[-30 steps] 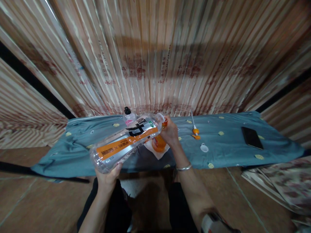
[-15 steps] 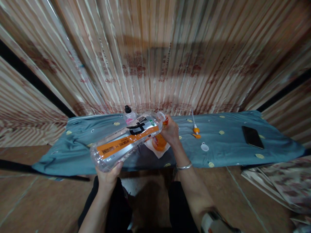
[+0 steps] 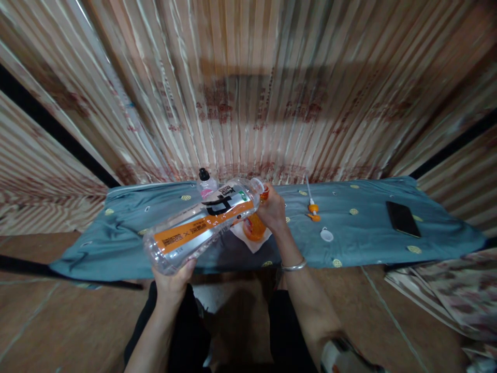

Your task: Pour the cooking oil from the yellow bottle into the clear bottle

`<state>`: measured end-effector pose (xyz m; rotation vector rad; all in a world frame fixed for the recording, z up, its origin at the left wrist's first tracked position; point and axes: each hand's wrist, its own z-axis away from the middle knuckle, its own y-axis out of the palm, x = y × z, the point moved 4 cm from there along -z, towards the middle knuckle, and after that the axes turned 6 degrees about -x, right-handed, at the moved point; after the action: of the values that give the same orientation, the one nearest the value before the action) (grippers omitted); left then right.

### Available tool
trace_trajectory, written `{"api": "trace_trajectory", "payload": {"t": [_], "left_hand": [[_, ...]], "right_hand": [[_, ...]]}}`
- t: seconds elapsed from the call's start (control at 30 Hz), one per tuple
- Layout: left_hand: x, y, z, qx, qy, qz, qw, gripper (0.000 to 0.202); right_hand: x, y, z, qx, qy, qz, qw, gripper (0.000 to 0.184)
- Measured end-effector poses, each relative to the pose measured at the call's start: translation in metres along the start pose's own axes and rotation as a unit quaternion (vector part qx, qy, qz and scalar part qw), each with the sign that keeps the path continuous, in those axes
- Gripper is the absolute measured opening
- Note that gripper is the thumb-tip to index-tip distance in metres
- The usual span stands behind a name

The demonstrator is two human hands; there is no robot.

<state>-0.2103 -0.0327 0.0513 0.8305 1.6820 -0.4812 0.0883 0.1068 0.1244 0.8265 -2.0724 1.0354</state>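
Note:
My left hand [image 3: 174, 280] is wrapped under the base of a large clear plastic bottle [image 3: 202, 223] with an orange and silver label. The bottle is tilted, its mouth up to the right against the neck of an orange bottle [image 3: 254, 229]. Around that neck my right hand [image 3: 272, 208] is closed. The clear bottle hides part of the orange bottle, which is over a white tissue [image 3: 254, 247]. To the right lies an orange pump head [image 3: 313, 211] with a pale tube. Whether liquid is flowing cannot be made out.
A small clear bottle with a black cap [image 3: 203, 176] stands behind the large bottle. A white ring-like cap [image 3: 326, 234] and a black phone [image 3: 403, 218] lie to the right on the teal cloth [image 3: 365, 233]. Pleated curtains [image 3: 248, 103] hang behind.

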Motion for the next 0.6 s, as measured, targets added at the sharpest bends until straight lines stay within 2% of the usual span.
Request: {"api": "trace_trajectory", "payload": {"t": [0.13,0.43,0.6], "left_hand": [[-0.0055,0.0022,0.0001,-0.006,0.01,0.005,1.0,0.075],[0.0003,-0.0001,0.002,0.006,-0.007,-0.012,1.0,0.074],[-0.0088,0.0027,0.0017,0.004,-0.006,-0.002,1.0,0.07]], "right_hand": [[-0.0002,-0.0008,-0.0003,0.0,-0.001,-0.004,1.0,0.03],[-0.0004,-0.002,-0.0006,0.007,-0.001,0.009,1.0,0.026],[-0.0001,-0.0012,-0.0008,0.004,-0.005,0.003,1.0,0.027]]}}
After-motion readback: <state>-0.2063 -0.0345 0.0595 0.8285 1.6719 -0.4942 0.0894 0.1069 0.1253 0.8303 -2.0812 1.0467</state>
